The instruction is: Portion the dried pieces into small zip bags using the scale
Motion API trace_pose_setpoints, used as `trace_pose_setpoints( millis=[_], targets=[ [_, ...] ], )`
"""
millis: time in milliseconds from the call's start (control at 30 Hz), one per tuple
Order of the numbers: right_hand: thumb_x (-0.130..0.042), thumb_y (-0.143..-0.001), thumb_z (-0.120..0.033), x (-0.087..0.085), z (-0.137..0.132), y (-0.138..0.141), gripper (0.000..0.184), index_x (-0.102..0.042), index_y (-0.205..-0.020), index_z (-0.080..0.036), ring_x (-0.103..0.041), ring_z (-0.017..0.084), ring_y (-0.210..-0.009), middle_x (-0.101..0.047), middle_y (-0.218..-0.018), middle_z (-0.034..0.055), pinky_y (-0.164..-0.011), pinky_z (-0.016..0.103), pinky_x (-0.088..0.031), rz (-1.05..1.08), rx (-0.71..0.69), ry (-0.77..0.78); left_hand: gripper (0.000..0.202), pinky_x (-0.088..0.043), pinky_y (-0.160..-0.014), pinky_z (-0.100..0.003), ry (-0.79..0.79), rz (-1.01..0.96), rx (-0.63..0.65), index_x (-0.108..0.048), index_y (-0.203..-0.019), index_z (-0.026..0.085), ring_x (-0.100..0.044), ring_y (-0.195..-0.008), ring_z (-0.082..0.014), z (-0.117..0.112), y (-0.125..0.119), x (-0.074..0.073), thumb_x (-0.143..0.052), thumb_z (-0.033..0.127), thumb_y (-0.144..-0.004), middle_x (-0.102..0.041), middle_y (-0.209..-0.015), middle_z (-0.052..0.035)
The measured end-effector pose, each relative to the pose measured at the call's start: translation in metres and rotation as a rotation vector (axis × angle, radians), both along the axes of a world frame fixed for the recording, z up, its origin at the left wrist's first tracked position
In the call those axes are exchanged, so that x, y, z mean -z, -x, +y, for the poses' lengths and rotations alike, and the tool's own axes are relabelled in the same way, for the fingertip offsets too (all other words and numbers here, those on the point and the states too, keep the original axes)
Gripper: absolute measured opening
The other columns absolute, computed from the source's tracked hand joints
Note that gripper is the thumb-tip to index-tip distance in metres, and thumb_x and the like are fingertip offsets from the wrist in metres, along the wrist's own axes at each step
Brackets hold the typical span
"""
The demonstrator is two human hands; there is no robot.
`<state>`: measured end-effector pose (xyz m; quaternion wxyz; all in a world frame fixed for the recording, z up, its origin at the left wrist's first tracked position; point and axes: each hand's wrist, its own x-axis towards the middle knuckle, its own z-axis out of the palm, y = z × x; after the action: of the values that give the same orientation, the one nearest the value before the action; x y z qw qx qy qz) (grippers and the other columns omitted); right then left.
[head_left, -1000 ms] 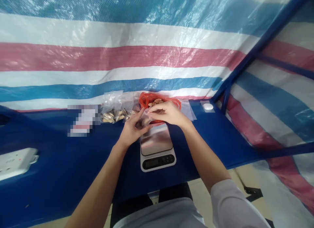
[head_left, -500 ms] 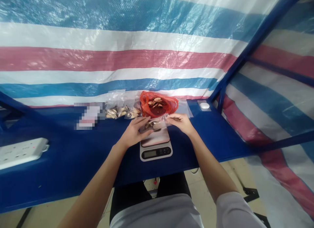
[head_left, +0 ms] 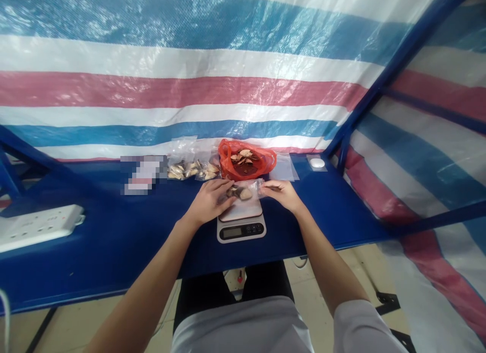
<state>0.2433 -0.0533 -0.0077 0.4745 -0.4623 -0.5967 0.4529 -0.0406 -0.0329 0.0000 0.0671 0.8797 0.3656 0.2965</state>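
Observation:
A clear plastic bag with a few dried brown and pale slices in it lies just over the top of the kitchen scale. My left hand grips its left end between thumb and fingers. At the bag's right edge, the fingers of my right hand are pinched on the plastic. The scale's display is dark, with no readable figures. Right behind the bag, a red plastic bag stands open with more dried slices inside.
Filled clear bags stand left of the red bag, and flat clear bags lie to its right. A small white round object sits farther right. A white power strip is at the left of the blue table. Striped sheeting hangs behind.
The small clear bag now lies flatter over the scale, its slices showing more plainly. Both hands keep hold of it. The view has shifted slightly.

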Motion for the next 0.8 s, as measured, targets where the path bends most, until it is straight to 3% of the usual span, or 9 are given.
trace_pose_setpoints(
  millis=[167, 333, 467, 633, 800],
  targets=[
    [-0.074, -0.081, -0.059, 0.001, -0.006, -0.019, 0.043, -0.08, -0.095, -0.019, -0.076, 0.024, -0.09, -0.081, -0.096, 0.0074, -0.084, 0.039, -0.062, -0.122, 0.142, -0.077, 0.054, -0.044, -0.114, -0.048, -0.023, -0.114, -0.136, -0.06, -0.141, 0.016, -0.059, -0.131, -0.0302, -0.004, 0.012, 0.0, -0.048, 0.049, -0.1, -0.064, -0.14, -0.0168],
    [-0.06, -0.096, -0.044, 0.002, -0.017, -0.023, 0.026, -0.078, -0.106, -0.028, -0.073, 0.024, -0.111, -0.078, -0.118, 0.0029, -0.096, 0.038, -0.059, -0.699, 0.305, -0.262, 0.052, -0.044, -0.112, -0.049, 0.018, -0.052, -0.29, -0.063, -0.138, 0.018, -0.061, -0.127, -0.0309, 0.0, 0.032, 0.009, -0.039, 0.047, -0.101, -0.067, -0.135, -0.0151],
    [-0.056, -0.099, -0.037, 0.01, -0.02, -0.012, 0.032, -0.074, -0.122, -0.025, -0.063, 0.026, -0.13, -0.069, -0.137, 0.0071, -0.109, 0.041, -0.052, -1.022, 0.289, -0.282, 0.055, -0.04, -0.116, -0.053, 0.028, 0.078, -0.367, -0.063, -0.138, 0.014, -0.054, -0.136, -0.0347, 0.001, 0.041, 0.021, -0.039, 0.044, -0.099, -0.062, -0.143, -0.0182],
    [-0.05, -0.102, -0.037, 0.024, -0.019, -0.007, 0.044, -0.063, -0.141, -0.021, -0.047, 0.032, -0.146, -0.055, -0.154, 0.0116, -0.122, 0.054, -0.036, -1.171, 0.253, -0.244, 0.054, -0.03, -0.123, -0.058, 0.063, 0.203, -0.403, -0.061, -0.142, 0.019, -0.044, -0.147, -0.036, -0.005, 0.042, 0.029, -0.043, 0.042, -0.098, -0.052, -0.156, -0.015],
    [-0.045, -0.103, -0.039, 0.028, -0.02, -0.007, 0.047, -0.057, -0.147, -0.027, -0.041, 0.031, -0.15, -0.048, -0.16, 0.0084, -0.124, 0.056, -0.032, -1.212, 0.243, -0.199, 0.057, -0.027, -0.124, -0.06, 0.14, 0.279, -0.416, -0.055, -0.149, 0.021, -0.037, -0.152, -0.0359, -0.006, 0.039, 0.029, -0.042, 0.044, -0.099, -0.045, -0.161, -0.0123]
  ],
)
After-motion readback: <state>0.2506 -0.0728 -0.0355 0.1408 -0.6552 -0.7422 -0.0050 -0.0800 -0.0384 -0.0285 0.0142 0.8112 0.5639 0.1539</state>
